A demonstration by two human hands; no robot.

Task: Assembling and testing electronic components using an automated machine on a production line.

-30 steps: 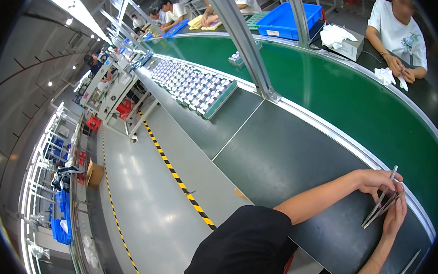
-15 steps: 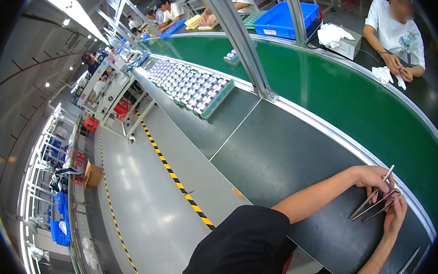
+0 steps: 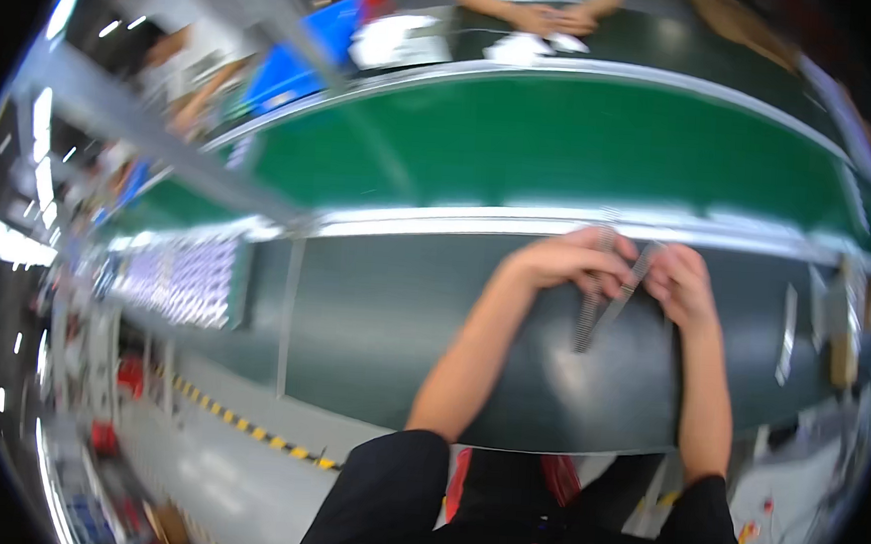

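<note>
Above the dark bench, my left hand (image 3: 596,260) is closed around a slim metal tool (image 3: 586,326) that looks like tweezers, its length blurred by motion. My right hand (image 3: 682,279) is close beside it, with fingertips pinched at the upper end of a slim metal strip (image 3: 621,301). The strip slants down toward the tool's lower end. Blur hides whether the two pieces are joined. To the right of my right hand, another slim metal piece (image 3: 787,333) lies on the bench.
Beyond the dark bench (image 3: 401,340) runs a green conveyor belt (image 3: 564,130) with a metal rail (image 3: 459,220). At the left sits a tray of pale, purplish parts (image 3: 181,281). Across the belt are a person's hands (image 3: 556,20), white cloths (image 3: 519,48) and a blue bin (image 3: 304,55).
The view has swung right, bringing both my hands from the right edge toward the middle. They still hold the metal pieces, with my right hand now beside my left rather than below it.
</note>
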